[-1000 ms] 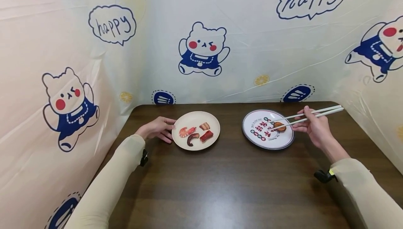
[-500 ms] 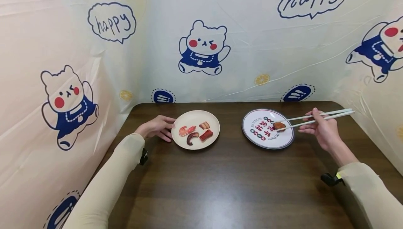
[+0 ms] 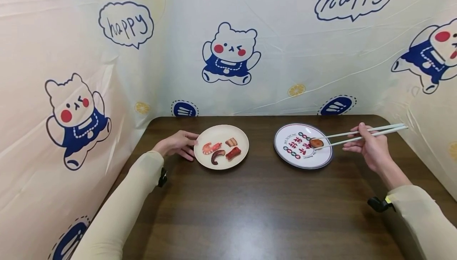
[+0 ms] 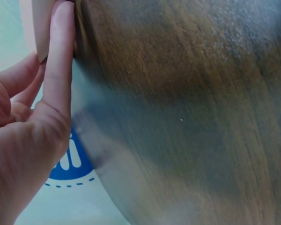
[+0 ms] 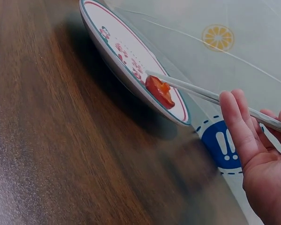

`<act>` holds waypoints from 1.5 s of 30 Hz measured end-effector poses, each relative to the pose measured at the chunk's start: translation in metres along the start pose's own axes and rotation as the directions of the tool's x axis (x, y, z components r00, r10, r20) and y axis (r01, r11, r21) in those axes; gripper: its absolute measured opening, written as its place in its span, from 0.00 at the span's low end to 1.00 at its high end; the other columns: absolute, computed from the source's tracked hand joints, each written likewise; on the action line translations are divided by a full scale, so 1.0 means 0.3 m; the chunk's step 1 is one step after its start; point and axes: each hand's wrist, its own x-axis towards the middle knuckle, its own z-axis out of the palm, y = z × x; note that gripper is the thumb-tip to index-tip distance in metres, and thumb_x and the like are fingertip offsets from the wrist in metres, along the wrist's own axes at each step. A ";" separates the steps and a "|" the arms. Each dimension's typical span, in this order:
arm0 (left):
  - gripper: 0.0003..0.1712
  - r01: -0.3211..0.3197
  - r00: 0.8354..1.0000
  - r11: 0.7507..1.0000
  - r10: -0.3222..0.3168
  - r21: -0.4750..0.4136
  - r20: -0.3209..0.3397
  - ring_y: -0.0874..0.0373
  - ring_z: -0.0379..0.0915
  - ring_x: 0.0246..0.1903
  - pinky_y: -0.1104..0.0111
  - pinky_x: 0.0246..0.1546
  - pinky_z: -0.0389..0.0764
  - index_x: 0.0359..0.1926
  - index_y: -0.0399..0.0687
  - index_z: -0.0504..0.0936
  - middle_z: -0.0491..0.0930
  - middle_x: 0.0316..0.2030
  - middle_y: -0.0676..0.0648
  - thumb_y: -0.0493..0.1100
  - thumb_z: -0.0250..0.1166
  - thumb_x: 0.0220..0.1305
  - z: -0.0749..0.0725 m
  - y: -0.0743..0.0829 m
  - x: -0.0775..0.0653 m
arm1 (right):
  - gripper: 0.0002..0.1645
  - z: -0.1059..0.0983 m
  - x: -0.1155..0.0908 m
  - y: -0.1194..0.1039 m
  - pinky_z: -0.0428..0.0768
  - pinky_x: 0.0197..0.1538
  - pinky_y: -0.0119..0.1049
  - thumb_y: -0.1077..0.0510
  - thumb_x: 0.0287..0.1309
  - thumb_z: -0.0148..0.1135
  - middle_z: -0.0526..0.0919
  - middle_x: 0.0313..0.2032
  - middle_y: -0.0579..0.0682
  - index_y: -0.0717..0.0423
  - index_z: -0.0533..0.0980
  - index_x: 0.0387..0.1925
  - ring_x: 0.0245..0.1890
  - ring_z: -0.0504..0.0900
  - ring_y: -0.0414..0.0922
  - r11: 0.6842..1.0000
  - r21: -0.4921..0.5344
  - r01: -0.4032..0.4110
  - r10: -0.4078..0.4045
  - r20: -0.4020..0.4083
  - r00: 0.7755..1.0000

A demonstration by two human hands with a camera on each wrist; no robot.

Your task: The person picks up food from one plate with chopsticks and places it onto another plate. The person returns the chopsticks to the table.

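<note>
My left hand (image 3: 177, 145) holds the rim of a cream plate (image 3: 221, 129) between thumb and fingers, at its left side. In the left wrist view the thumb and a finger (image 4: 58, 61) meet the plate's edge. On that plate lie a shrimp (image 3: 212, 148), a curled tentacle (image 3: 216, 157), a striped meat slice (image 3: 231, 142) and a red-brown piece (image 3: 233, 154). My right hand (image 3: 371, 147) grips a pair of pale chopsticks (image 3: 378, 129). Their tips lie either side of a brown-orange oval food piece (image 3: 316, 143) on a white patterned plate (image 3: 285, 133); whether they squeeze it is unclear.
Both plates stand near the back edge of a dark wooden table (image 3: 250, 204), with a gap between them. A printed cloth (image 3: 278, 53) with bears closes off the back and sides.
My right hand and chopsticks have drawn back to the right, and the tips have spread around the oval piece. My left hand and the cream plate stay almost still.
</note>
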 end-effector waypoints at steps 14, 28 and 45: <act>0.33 0.002 1.000 1.000 -0.002 -0.008 0.003 0.48 0.87 0.33 0.52 0.41 0.91 0.81 0.40 0.61 0.81 0.51 0.33 0.38 0.57 0.81 -0.001 0.004 0.005 | 0.14 -0.012 -0.003 0.004 0.90 0.33 0.49 0.56 0.80 0.54 0.89 0.35 0.56 0.61 0.82 0.43 0.27 0.91 0.53 0.996 -0.093 -0.003 0.000 -0.039 0.999; 0.33 -0.003 1.000 1.000 0.003 -0.007 0.002 0.48 0.87 0.33 0.52 0.42 0.91 0.81 0.40 0.60 0.81 0.49 0.33 0.38 0.58 0.81 0.003 0.000 -0.005 | 0.16 -0.004 0.011 0.023 0.90 0.33 0.48 0.57 0.81 0.53 0.86 0.32 0.55 0.63 0.81 0.41 0.27 0.91 0.52 0.991 -0.134 0.020 -0.030 -0.076 0.997; 0.33 0.001 1.000 1.000 -0.001 -0.006 0.008 0.48 0.86 0.34 0.52 0.41 0.91 0.81 0.40 0.60 0.80 0.51 0.32 0.37 0.57 0.81 0.000 0.004 -0.002 | 0.17 0.016 0.029 0.006 0.90 0.33 0.45 0.53 0.81 0.54 0.86 0.28 0.55 0.63 0.78 0.40 0.25 0.91 0.51 0.978 -0.202 -0.061 0.016 -0.219 0.976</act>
